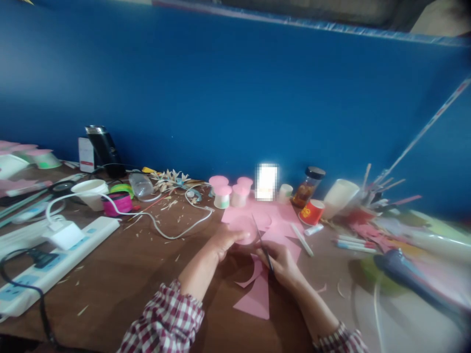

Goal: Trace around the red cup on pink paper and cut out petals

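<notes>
My left hand point(225, 240) pinches a round piece of pink paper point(241, 226), thumb on top. In my right hand point(283, 264) is a pair of scissors point(259, 231), its blades pointing up and away beside the disc's right edge. Whether the blades touch the paper I cannot tell. A curved offcut point(256, 275) of pink paper hangs or lies just below the hands, close to a pointed pink scrap point(257, 296) on the table. Beyond my hands lie larger pink sheets point(289, 214), with a white pen point(302, 240) on their right side.
Several small paper cups point(222, 198) topped with pink discs stand behind the sheets. At left are a power strip point(91, 235), a white cup point(90, 189) and a black flask point(105, 149). A red paper cup point(312, 212), a jar point(308, 186) and markers point(355, 244) sit at right.
</notes>
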Tool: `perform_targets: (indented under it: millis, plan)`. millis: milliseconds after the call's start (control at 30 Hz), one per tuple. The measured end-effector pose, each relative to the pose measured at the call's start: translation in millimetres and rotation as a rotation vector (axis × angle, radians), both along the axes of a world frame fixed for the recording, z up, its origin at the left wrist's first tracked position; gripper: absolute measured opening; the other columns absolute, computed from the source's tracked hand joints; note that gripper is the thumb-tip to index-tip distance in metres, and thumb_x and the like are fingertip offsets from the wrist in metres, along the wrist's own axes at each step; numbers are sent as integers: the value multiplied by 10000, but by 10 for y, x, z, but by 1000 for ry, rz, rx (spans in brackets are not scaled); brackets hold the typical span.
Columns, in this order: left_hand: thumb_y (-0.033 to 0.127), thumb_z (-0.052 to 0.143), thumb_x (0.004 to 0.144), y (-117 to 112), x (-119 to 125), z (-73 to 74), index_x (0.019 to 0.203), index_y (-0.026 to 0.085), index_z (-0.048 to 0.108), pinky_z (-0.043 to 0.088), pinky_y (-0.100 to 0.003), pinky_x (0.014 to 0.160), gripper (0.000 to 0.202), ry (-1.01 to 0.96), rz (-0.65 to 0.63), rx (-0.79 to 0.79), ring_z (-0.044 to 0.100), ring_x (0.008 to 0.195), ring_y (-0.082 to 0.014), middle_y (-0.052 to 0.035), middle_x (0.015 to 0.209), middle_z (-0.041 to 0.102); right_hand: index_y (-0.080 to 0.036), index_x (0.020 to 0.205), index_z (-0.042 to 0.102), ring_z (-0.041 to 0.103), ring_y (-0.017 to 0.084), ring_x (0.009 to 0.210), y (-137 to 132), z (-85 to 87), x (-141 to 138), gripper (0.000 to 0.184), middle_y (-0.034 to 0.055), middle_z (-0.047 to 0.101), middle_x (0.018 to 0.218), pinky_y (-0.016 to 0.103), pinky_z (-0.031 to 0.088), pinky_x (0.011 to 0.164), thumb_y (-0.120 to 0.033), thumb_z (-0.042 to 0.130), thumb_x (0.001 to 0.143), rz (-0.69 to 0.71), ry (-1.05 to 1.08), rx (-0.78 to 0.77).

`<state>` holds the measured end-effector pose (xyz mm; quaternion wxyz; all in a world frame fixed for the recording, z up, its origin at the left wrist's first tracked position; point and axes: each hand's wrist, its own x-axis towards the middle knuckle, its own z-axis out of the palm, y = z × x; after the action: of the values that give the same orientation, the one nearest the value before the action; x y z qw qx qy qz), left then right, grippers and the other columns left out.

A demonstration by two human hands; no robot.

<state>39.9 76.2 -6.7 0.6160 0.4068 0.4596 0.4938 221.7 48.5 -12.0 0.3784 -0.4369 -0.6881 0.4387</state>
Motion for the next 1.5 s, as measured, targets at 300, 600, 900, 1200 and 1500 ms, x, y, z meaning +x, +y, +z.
perform_targets:
  millis: [300, 600, 900, 1200, 1500]
  plan:
    - [242, 774, 533, 14, -11, -10, 872, 96, 688, 480, -392, 787, 380, 7, -9, 33, 647, 828, -271, -131, 865, 706, -119, 935, 666, 566, 192, 662, -20, 42, -3, 370, 29, 600, 639, 257, 461, 559, -447, 609, 776, 47, 22, -29]
    - [248, 795, 481, 151, -12, -205, 915, 98, 684, 481, -417, 806, 472, -12, -61, 24, 643, 844, -286, -122, 880, 706, -108, 951, 639, 501, 138, 575, -16, 25, -2, 375, 33, 597, 680, 229, 403, 497, -435, 628, 769, 39, 49, -73]
    - [263, 799, 480, 142, -21, -201, 917, 97, 682, 481, -412, 805, 482, 5, -61, 4, 640, 862, -293, -123, 891, 706, -113, 934, 634, 432, 108, 518, -8, 2, 11, 352, -12, 522, 597, 207, 342, 453, -417, 642, 758, 42, 72, -107]
    - [231, 776, 516, 51, -11, -64, 905, 95, 674, 493, -393, 778, 424, 21, -42, 37, 646, 831, -273, -117, 866, 708, -115, 911, 646, 446, 114, 540, -14, 13, 16, 346, 5, 553, 641, 212, 358, 473, -429, 631, 766, 31, 38, -72]
    - [224, 769, 538, 12, -30, -4, 918, 94, 660, 489, -383, 792, 415, 55, -33, 28, 643, 833, -259, -116, 879, 704, -118, 912, 649, 473, 124, 557, -1, -21, 29, 344, 4, 556, 629, 212, 369, 484, -434, 614, 778, 53, 51, -65]
